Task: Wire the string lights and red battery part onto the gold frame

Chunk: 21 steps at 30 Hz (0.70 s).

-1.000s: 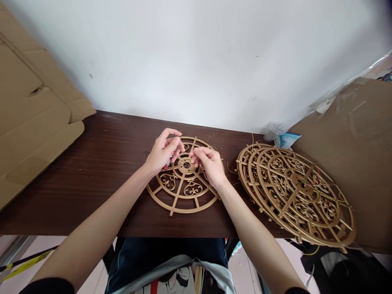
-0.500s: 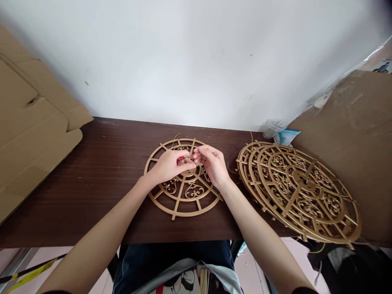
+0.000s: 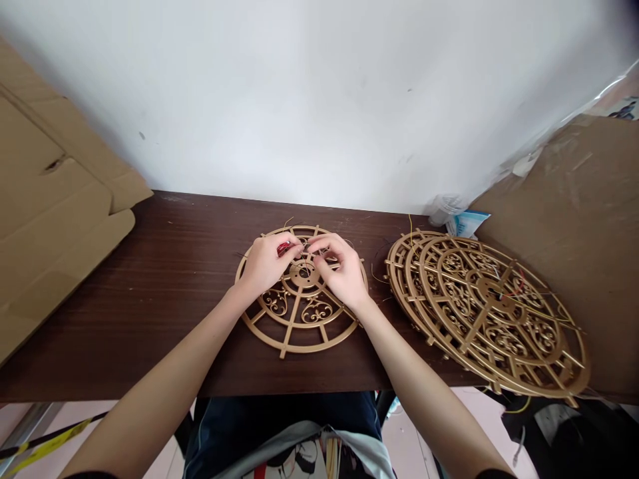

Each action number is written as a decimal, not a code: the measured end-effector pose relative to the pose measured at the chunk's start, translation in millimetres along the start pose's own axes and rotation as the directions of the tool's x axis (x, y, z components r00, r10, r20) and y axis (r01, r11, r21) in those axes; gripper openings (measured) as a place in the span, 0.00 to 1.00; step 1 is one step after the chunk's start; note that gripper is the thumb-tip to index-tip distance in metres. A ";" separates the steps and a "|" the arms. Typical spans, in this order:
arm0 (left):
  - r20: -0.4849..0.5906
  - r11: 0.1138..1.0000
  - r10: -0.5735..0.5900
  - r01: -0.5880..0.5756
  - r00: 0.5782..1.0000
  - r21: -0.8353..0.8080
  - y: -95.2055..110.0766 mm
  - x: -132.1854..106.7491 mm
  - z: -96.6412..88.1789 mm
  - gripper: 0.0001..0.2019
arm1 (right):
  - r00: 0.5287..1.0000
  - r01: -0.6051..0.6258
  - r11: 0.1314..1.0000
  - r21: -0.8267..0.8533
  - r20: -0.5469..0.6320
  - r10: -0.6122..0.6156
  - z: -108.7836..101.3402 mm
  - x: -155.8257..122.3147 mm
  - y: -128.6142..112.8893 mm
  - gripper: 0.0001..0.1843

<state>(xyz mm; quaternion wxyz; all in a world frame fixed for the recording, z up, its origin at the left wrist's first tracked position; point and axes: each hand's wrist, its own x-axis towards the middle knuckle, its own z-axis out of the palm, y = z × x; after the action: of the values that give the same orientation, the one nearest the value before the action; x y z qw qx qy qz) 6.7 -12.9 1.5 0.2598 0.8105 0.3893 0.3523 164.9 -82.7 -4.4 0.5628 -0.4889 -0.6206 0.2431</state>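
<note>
A round gold openwork wheel [image 3: 299,313] with scroll ornaments lies flat on the dark wooden table [image 3: 164,299]. Both my hands rest over its far half, near the hub. My left hand [image 3: 264,266] is closed, pinching a small red piece [image 3: 283,248] with thin wire. My right hand [image 3: 339,269] is closed too, its fingertips pinched close to the left hand's, on thin wire that I can barely make out. The wheel's hub [image 3: 302,271] shows between the two hands.
A stack of several similar gold wheels [image 3: 489,313] with red and yellow wires lies at the right, overhanging the table's front edge. Flattened cardboard [image 3: 50,199] leans at the left, more cardboard [image 3: 574,219] at the right. A white wall stands behind.
Both hands have shifted slightly toward the wheel's far rim. The red piece in the left hand has moved left and back, and the right fingers have curled lower over the hub.
</note>
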 end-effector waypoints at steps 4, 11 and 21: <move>-0.014 1.000 0.015 -0.015 1.000 -0.005 -1.2 -0.4 0.1 0.10 | 0.981 0.159 0.918 -0.363 0.159 -0.107 4.1 -4.3 5.4 0.11; 0.002 0.999 0.025 -0.025 1.000 -0.032 2.9 -1.0 -0.1 0.09 | 0.971 0.193 0.841 -0.505 0.220 -0.091 7.7 -6.8 17.4 0.10; 0.004 0.995 0.048 -0.048 0.999 0.086 0.0 -1.1 1.7 0.09 | 0.968 0.178 0.814 -0.553 0.246 -0.044 6.3 -7.0 19.9 0.05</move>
<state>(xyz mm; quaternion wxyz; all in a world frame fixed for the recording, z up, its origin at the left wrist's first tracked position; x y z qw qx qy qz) 7.5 -14.1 0.0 0.2164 0.8304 0.3843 0.3405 164.8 -79.3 -26.1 0.3308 -0.5674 -0.7512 0.0655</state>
